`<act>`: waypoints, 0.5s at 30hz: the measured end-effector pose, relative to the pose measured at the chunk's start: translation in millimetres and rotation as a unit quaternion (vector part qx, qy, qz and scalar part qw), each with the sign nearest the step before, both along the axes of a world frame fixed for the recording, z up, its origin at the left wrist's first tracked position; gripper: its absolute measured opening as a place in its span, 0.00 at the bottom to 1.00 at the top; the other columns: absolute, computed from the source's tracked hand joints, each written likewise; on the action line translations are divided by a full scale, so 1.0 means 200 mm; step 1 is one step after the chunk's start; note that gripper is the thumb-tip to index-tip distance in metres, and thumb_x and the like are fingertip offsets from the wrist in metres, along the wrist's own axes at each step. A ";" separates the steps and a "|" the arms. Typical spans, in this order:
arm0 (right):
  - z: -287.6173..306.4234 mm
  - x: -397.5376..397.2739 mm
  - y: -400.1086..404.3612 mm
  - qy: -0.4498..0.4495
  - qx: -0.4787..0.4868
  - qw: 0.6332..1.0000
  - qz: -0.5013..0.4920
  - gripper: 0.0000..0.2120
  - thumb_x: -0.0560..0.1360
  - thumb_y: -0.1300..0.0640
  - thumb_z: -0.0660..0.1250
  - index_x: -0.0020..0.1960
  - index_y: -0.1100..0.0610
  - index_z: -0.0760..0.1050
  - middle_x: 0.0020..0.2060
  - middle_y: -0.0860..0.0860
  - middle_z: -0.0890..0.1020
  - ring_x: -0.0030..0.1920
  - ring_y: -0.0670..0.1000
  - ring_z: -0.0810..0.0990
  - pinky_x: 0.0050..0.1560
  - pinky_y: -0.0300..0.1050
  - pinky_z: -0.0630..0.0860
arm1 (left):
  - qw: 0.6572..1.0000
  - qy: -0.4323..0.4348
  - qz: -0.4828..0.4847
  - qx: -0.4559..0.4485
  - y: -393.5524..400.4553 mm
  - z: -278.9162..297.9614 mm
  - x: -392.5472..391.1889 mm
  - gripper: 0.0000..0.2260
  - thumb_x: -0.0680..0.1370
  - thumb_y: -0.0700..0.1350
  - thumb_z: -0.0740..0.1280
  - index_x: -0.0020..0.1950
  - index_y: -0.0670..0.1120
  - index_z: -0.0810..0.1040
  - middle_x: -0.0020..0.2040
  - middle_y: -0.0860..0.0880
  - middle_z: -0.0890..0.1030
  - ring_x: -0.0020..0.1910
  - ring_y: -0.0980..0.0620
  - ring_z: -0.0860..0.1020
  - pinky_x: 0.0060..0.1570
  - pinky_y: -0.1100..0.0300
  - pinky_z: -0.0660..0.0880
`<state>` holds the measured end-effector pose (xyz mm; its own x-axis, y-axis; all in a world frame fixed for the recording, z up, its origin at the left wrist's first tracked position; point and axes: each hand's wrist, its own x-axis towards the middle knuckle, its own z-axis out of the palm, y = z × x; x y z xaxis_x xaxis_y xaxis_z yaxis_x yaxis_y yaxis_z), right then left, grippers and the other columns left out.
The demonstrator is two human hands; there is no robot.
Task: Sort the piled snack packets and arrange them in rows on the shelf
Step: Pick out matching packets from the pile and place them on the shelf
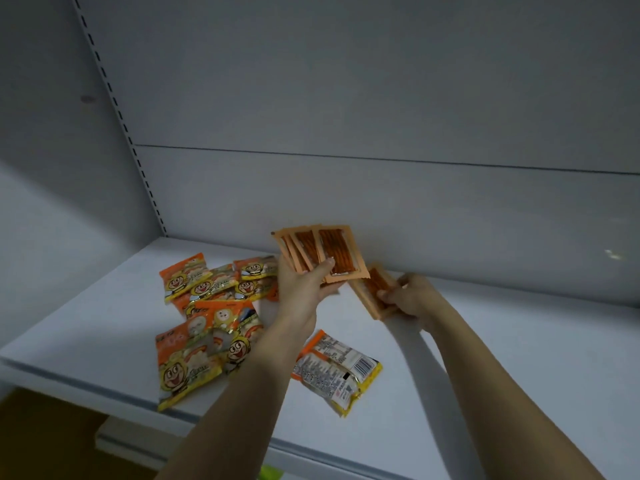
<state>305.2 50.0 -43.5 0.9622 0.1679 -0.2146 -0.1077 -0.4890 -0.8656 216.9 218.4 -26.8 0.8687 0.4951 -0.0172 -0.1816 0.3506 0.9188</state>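
At the far left, a slotted upright [114, 109] climbing the grey back panel [346, 98], its top cut off by the frame edge. Below it, on the left part of the white shelf [519, 358], a loose pile of orange-and-yellow cartoon packets [207, 313] — overlapping, some tilted, the lower ones half buried so a count cannot be made; print too small and dim to read. One more packet [334, 370] lying back side up, just right of the pile, near the front edge, barcode showing, its left corner hidden behind the left forearm. Toward the middle, the left hand [304, 289] raised above the shelf, thumb across the front and fingers behind, clamped on a fan of flat orange sachets [322, 251] with dark red strips inside; at least three in the fan, the rear ones mostly covered by the front one. Just right and lower, the right hand [412, 296] with fingers curled around another small stack of the same sachets [374, 292], held tilted, close to the shelf near the back panel — whether touching the shelf cannot be told. Bottom left, under the shelf edge, a dark brownish area [52, 438], unclear.
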 end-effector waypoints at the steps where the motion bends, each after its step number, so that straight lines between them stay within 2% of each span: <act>1: -0.01 -0.02 -0.05 0.011 0.076 0.996 -0.038 0.10 0.75 0.59 0.73 0.48 0.64 0.75 0.37 0.58 0.81 0.33 0.52 0.77 0.31 0.40 0.77 | 1.000 -0.002 -0.003 -0.005 -0.01 -0.01 0.00 0.22 0.77 0.31 0.70 0.68 0.42 0.69 0.61 0.41 0.81 0.57 0.43 0.83 0.48 0.44 0.83; 3: 0.01 -0.10 -0.12 0.014 0.225 0.968 -0.107 0.12 0.78 0.59 0.70 0.53 0.67 0.75 0.40 0.59 0.82 0.36 0.54 0.78 0.39 0.47 0.80 | 1.000 -0.005 -0.014 -0.002 -0.06 -0.01 -0.01 0.22 0.77 0.31 0.70 0.69 0.43 0.69 0.61 0.41 0.81 0.58 0.43 0.82 0.47 0.47 0.83; 5: 0.05 -0.24 -0.17 0.014 0.334 0.934 -0.128 0.07 0.81 0.59 0.64 0.50 0.63 0.76 0.35 0.54 0.81 0.35 0.50 0.77 0.37 0.41 0.77 | 0.999 -0.009 -0.037 0.001 -0.12 -0.02 -0.04 0.22 0.77 0.32 0.70 0.68 0.44 0.70 0.61 0.41 0.82 0.58 0.43 0.82 0.47 0.47 0.83; 7: 0.09 -0.41 -0.18 0.007 0.380 0.916 -0.130 0.08 0.82 0.58 0.62 0.46 0.59 0.76 0.31 0.49 0.80 0.35 0.48 0.77 0.39 0.41 0.74 | 0.998 -0.014 -0.061 -0.006 -0.18 -0.05 -0.10 0.21 0.77 0.32 0.70 0.68 0.43 0.71 0.59 0.42 0.83 0.57 0.43 0.83 0.47 0.46 0.83; 10: 0.10 -0.63 -0.17 -0.037 0.369 0.919 -0.135 0.09 0.83 0.55 0.61 0.49 0.57 0.78 0.36 0.49 0.82 0.37 0.47 0.79 0.43 0.42 0.73 | 0.993 -0.031 -0.116 0.008 -0.25 -0.10 -0.23 0.22 0.77 0.32 0.70 0.68 0.45 0.71 0.57 0.44 0.84 0.55 0.45 0.84 0.47 0.45 0.83; 13: 0.05 -0.77 -0.14 -0.067 0.272 0.946 -0.162 0.12 0.81 0.52 0.63 0.54 0.61 0.78 0.47 0.56 0.85 0.46 0.53 0.82 0.47 0.45 0.76 | 0.987 -0.032 -0.155 0.035 -0.29 -0.14 -0.38 0.23 0.76 0.32 0.70 0.69 0.48 0.71 0.58 0.48 0.84 0.56 0.48 0.84 0.49 0.45 0.83; 15: 0.02 -0.85 -0.12 -0.076 0.229 0.956 -0.166 0.13 0.81 0.51 0.64 0.56 0.61 0.77 0.51 0.57 0.84 0.50 0.53 0.82 0.48 0.44 0.76 | 0.985 -0.031 -0.164 0.041 -0.29 -0.14 -0.45 0.24 0.76 0.32 0.70 0.69 0.49 0.71 0.58 0.48 0.84 0.56 0.48 0.84 0.50 0.46 0.83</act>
<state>134.8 25.6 -40.1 0.9930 -0.1089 -0.0457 -0.0477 -0.0150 -0.9988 126.1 159.5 -54.9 0.9801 0.1856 0.0697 -0.1280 0.3241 0.9373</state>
